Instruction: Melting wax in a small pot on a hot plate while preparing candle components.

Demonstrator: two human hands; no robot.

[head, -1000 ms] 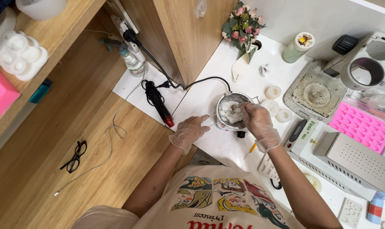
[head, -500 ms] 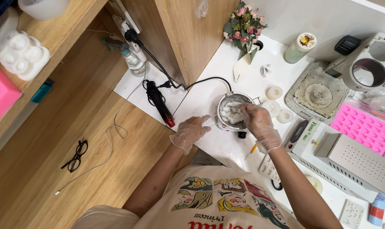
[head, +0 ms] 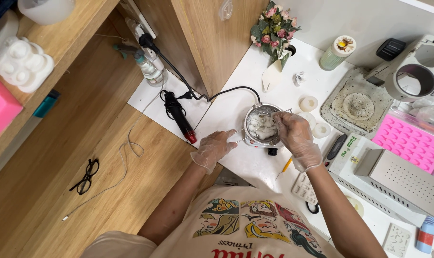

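Left hand (head: 212,149): gloved, fingers closed on the pot's wire handle (head: 240,134), just left of the pot.
Right hand (head: 295,135): gloved, fingers pinched together over the pot's right rim, tips in the wax; whether a stirring tool is between them cannot be told.
Pot (head: 262,125): small metal pot standing between the two hands, upright on a small base on the white table (head: 245,165).
Wax (head: 261,127): white lumps filling the pot, directly under the right fingertips.
Handling, pot: judged light and rigid; likely hot at the wall, so hold it by the wire handle only.
Handling, wax: judged soft at the edges, crumbly, slippery on a glove; press gently.
Near right hand: white moulded pieces (head: 308,103) just beyond it; a grey tray (head: 355,106) and pink mould (head: 408,143) farther right; a yellow stick (head: 285,167) just below the wrist.
Near left hand: black heat tool (head: 179,116) up and to its left, its cable (head: 226,90) running toward the pot.
Far left: glasses (head: 85,176) on the floor, well apart.
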